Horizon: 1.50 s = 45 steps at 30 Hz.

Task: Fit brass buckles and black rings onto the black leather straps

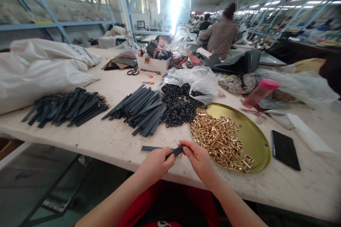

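A dark strap (177,150) is pinched between both hands above the table's front edge. My left hand (160,159) is closed round one part of it, and a flat dark strip (150,148) sticks out to the left behind that hand. My right hand (195,156) pinches the strap's other end; whether a buckle or loop sits in those fingertips is hidden. Right of my right hand lies a round gold tray (255,142) heaped with gold buckles (217,134). Ahead are a pile of dark strips (141,108) and a heap of small black loops (178,108).
Straps with gold buckles (69,108) lie at the left by white sacks (39,71). A phone (285,149) and a pink-lidded bottle (261,93) are at the right. Scissors (133,72) and a white box (153,64) stand farther back. A person (222,35) sits beyond.
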{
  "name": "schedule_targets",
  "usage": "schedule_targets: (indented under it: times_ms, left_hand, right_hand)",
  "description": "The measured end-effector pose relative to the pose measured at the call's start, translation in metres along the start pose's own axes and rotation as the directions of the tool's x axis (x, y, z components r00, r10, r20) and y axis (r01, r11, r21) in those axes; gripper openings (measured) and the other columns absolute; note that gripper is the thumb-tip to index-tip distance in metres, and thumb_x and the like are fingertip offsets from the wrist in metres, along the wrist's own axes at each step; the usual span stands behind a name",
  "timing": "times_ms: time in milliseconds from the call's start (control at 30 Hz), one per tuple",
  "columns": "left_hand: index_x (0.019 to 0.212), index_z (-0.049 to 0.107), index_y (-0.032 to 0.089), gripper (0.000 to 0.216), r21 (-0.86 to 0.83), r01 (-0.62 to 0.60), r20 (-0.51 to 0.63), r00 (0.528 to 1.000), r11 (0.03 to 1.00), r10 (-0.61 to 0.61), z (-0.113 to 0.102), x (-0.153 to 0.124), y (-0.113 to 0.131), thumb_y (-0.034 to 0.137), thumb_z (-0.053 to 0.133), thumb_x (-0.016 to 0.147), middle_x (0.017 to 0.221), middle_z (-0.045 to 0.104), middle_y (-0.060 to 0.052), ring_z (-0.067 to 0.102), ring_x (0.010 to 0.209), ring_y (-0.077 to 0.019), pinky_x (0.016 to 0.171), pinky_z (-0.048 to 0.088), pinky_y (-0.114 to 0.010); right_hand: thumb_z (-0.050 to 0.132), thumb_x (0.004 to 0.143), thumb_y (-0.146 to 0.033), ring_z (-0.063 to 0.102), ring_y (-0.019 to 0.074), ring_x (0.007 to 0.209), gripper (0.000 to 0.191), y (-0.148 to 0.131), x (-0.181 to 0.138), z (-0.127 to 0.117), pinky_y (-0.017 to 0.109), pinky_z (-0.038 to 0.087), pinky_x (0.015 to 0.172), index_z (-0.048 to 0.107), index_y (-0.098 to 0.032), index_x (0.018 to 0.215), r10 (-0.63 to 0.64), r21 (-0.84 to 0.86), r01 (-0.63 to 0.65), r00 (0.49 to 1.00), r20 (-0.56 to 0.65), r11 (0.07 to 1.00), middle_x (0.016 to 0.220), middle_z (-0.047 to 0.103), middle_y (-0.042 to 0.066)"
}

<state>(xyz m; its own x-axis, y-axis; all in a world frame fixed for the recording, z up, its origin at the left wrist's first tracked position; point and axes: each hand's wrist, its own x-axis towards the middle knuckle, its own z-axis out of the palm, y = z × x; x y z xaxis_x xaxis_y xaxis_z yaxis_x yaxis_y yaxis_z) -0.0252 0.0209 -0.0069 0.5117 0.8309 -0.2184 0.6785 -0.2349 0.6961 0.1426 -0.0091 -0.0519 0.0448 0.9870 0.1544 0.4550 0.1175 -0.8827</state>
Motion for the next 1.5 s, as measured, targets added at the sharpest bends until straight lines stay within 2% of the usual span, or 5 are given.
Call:
schedule_targets:
  times_ms: [567, 800, 1000, 1300, 1500]
  left_hand:
    - [0.133, 0.026, 0.016, 0.049, -0.337, 0.09, 0.122, 0.991, 0.937, -0.051, 0.017, -0.006, -0.008, 0.032, 0.03, 0.086, 0.059, 0.043, 0.004, 0.045, 0.056, -0.0144, 0.057, 0.038, -0.025]
    - [0.112, 0.052, 0.016, 0.039, -0.379, -0.019, 0.021, 0.999, 0.925, 0.029, 0.016, 0.009, -0.017, 0.038, 0.039, 0.083, 0.092, 0.06, -0.006, 0.053, 0.087, -0.0201, 0.08, 0.04, -0.029]
    - [0.075, 0.056, 0.017, 0.024, -0.347, 0.045, -0.067, 0.995, 0.937, -0.073, 0.013, 0.018, -0.011, 0.032, 0.037, 0.079, 0.068, 0.055, 0.0, 0.05, 0.07, -0.0168, 0.065, 0.037, -0.026]
    - [0.075, 0.048, 0.018, 0.023, -0.608, 0.091, -0.077, 0.982, 0.788, -0.172, 0.025, 0.019, 0.005, 0.041, 0.043, 0.076, 0.046, 0.037, 0.008, 0.033, 0.041, -0.0085, 0.042, 0.025, -0.02]
    - [0.07, 0.049, 0.017, 0.014, -0.613, 0.039, -0.118, 0.983, 0.789, -0.141, 0.029, 0.014, 0.009, 0.03, 0.048, 0.073, 0.049, 0.037, 0.008, 0.033, 0.044, -0.0072, 0.044, 0.027, -0.019]
  right_hand:
    - [0.057, 0.074, -0.035, 0.055, 0.0127, 0.063, 0.065, 0.01, -0.012, 0.03, 0.027, 0.047, 0.062, 0.028, -0.021, 0.13, 0.271, 0.475, -0.268, 0.96, 0.064, 0.838, 0.067, 0.057, -0.003]
    - [0.044, 0.083, -0.039, 0.056, 0.0156, 0.071, 0.036, 0.016, 0.005, -0.006, 0.027, 0.042, 0.065, 0.05, -0.019, 0.112, 0.131, -0.091, -0.135, 0.99, -0.048, 0.987, 0.08, 0.061, 0.004]
    - [0.046, 0.08, -0.024, 0.054, 0.0185, 0.071, 0.018, 0.028, 0.053, -0.045, 0.029, 0.034, 0.064, 0.057, -0.016, 0.068, 0.123, -0.696, -0.131, 0.991, -0.062, 0.706, 0.074, 0.06, 0.007]
    - [0.057, 0.074, -0.039, 0.043, 0.008, 0.057, 0.023, -0.013, 0.016, -0.029, 0.023, 0.036, 0.058, 0.052, -0.017, 0.077, 0.315, 0.508, -0.392, 0.92, 0.233, 0.767, 0.067, 0.053, -0.002]
    - [0.064, 0.068, -0.041, 0.048, 0.0097, 0.059, 0.029, -0.023, -0.005, -0.001, 0.024, 0.038, 0.059, 0.053, -0.016, 0.079, 0.282, 0.506, -0.357, 0.934, 0.22, 0.785, 0.064, 0.053, -0.003]
